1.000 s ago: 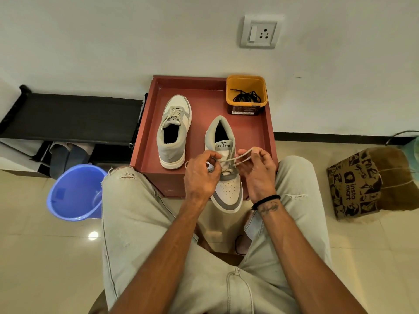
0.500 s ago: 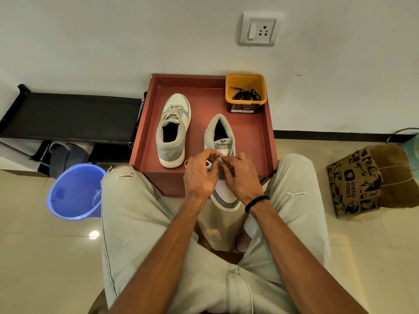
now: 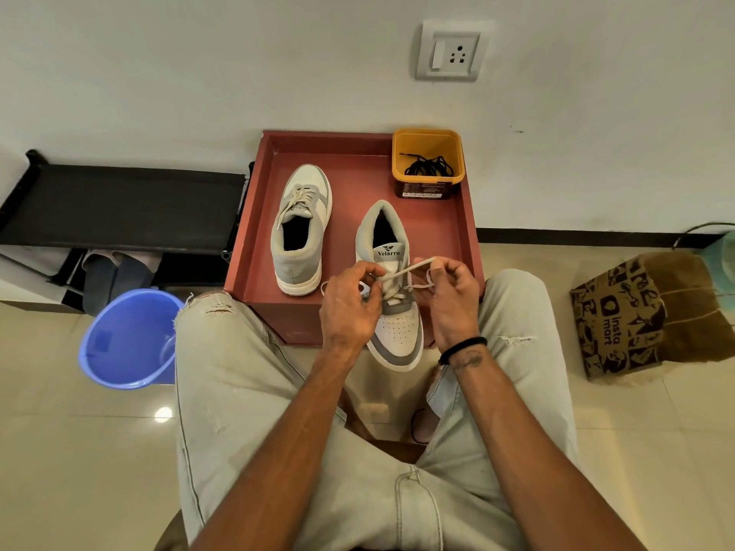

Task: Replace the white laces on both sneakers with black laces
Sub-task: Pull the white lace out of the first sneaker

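Half a second back both hands sat bunched together over the tongue of the near sneaker (image 3: 391,296); now the right hand (image 3: 453,300) has drawn away to its own side, pulling a length of white lace (image 3: 405,269) taut out of the eyelets. That lace runs slantwise from the left hand (image 3: 350,308), at the shoe's left eyelet row, up and across to the right fingertips (image 3: 437,265); the right thumb and forefinger pinch it, the other fingers curled loosely beneath; the left fingers are curled at the lacing, apparently pinching the lace or steadying the upper, though which I cannot tell. The sneaker lies toe toward the person, heel toward the wall, its toe overhanging the front edge of the red tray (image 3: 469,216); so the remaining crossings lie toward the toe, nearer the wrists. The other sneaker (image 3: 300,228) stands still laced in white, to the left; the black laces (image 3: 427,168) wait in the yellow tub (image 3: 401,153) at the tray's far right corner, nearer the right hand.
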Action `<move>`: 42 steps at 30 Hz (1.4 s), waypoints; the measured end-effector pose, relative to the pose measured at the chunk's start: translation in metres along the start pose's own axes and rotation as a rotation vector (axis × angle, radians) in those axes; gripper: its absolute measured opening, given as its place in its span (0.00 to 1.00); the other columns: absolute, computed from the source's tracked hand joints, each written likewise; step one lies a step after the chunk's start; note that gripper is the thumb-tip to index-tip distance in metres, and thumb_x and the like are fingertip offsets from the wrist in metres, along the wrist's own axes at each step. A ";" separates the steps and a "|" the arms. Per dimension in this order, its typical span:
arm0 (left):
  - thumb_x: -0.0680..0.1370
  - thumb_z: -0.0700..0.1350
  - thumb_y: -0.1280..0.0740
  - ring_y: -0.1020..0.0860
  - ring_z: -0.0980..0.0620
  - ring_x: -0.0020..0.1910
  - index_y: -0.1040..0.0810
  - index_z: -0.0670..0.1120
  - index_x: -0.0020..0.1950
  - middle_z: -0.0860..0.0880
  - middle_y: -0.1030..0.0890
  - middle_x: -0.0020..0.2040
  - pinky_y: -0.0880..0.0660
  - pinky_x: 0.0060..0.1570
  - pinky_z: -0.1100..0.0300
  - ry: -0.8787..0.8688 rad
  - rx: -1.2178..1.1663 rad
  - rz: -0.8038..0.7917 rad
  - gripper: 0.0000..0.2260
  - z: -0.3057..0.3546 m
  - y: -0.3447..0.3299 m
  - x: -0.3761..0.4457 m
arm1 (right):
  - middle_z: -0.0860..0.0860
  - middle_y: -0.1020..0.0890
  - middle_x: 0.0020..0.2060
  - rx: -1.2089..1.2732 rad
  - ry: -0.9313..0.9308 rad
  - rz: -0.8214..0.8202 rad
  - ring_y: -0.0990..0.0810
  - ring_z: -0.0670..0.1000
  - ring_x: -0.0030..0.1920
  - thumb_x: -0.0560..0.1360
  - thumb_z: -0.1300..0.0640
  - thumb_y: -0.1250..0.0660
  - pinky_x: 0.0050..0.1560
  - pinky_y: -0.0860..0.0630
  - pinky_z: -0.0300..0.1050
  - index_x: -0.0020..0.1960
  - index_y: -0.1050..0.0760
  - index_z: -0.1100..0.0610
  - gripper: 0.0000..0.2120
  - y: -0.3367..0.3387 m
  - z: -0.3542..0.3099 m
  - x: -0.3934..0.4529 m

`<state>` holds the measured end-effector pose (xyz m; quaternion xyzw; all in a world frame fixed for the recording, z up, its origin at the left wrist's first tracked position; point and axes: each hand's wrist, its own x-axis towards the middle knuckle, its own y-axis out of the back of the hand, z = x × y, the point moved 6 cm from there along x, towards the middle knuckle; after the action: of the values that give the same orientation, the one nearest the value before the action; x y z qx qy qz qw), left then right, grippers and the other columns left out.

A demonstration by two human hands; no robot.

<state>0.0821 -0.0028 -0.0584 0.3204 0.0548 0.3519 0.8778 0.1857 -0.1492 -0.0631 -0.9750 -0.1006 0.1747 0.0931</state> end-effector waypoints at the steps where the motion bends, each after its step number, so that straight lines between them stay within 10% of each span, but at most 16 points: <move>1: 0.80 0.48 0.28 0.21 0.55 0.47 0.20 0.57 0.57 0.59 0.17 0.49 0.20 0.41 0.52 0.001 0.001 0.000 0.07 0.000 0.000 0.000 | 0.60 0.14 0.52 0.162 -0.072 -0.009 0.15 0.62 0.55 0.84 0.61 0.37 0.58 0.18 0.58 0.56 0.26 0.60 0.03 0.000 0.001 0.000; 6: 0.80 0.47 0.28 0.20 0.55 0.46 0.19 0.57 0.57 0.59 0.17 0.49 0.19 0.41 0.49 0.008 -0.012 0.003 0.08 0.000 0.001 -0.001 | 0.52 0.18 0.39 0.414 -0.209 0.007 0.17 0.52 0.40 0.84 0.59 0.36 0.44 0.18 0.49 0.54 0.25 0.57 0.02 0.006 0.002 0.002; 12: 0.80 0.47 0.29 0.19 0.55 0.47 0.20 0.57 0.57 0.59 0.17 0.49 0.18 0.43 0.49 -0.007 -0.027 0.005 0.08 0.002 0.000 -0.002 | 0.47 0.21 0.44 -0.711 0.402 -0.104 0.22 0.45 0.42 0.84 0.58 0.40 0.44 0.25 0.41 0.56 0.26 0.56 0.05 -0.015 -0.017 -0.009; 17: 0.81 0.47 0.30 0.19 0.55 0.48 0.20 0.56 0.58 0.58 0.17 0.51 0.19 0.46 0.50 -0.020 -0.036 -0.002 0.07 0.003 0.000 -0.002 | 0.50 0.28 0.45 -1.104 0.561 -0.329 0.28 0.52 0.50 0.81 0.55 0.34 0.48 0.31 0.43 0.60 0.19 0.54 0.10 -0.035 0.008 -0.021; 22: 0.80 0.46 0.29 0.19 0.56 0.47 0.19 0.54 0.57 0.58 0.17 0.50 0.18 0.44 0.51 -0.010 -0.040 -0.005 0.07 0.005 0.001 -0.002 | 0.52 0.25 0.47 -1.048 0.496 -0.281 0.24 0.51 0.49 0.81 0.55 0.32 0.50 0.25 0.46 0.52 0.19 0.56 0.05 -0.028 0.002 -0.016; 32: 0.80 0.47 0.32 0.22 0.52 0.46 0.19 0.55 0.57 0.56 0.19 0.45 0.21 0.45 0.49 -0.018 0.046 0.001 0.07 0.009 0.001 -0.003 | 0.56 0.14 0.47 -0.132 -0.019 0.083 0.17 0.53 0.44 0.82 0.59 0.33 0.42 0.19 0.46 0.50 0.21 0.57 0.03 0.016 -0.009 0.002; 42: 0.82 0.54 0.33 0.18 0.52 0.44 0.17 0.52 0.57 0.53 0.14 0.48 0.22 0.41 0.55 -0.072 0.198 -0.123 0.09 0.021 -0.009 -0.012 | 0.50 0.25 0.66 -0.916 0.417 -0.307 0.29 0.49 0.66 0.72 0.60 0.31 0.69 0.27 0.58 0.78 0.35 0.42 0.37 -0.013 -0.013 -0.012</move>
<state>0.0849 -0.0270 -0.0487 0.4139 0.0775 0.2787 0.8632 0.1774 -0.1414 -0.0447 -0.9039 -0.2876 -0.1005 -0.3003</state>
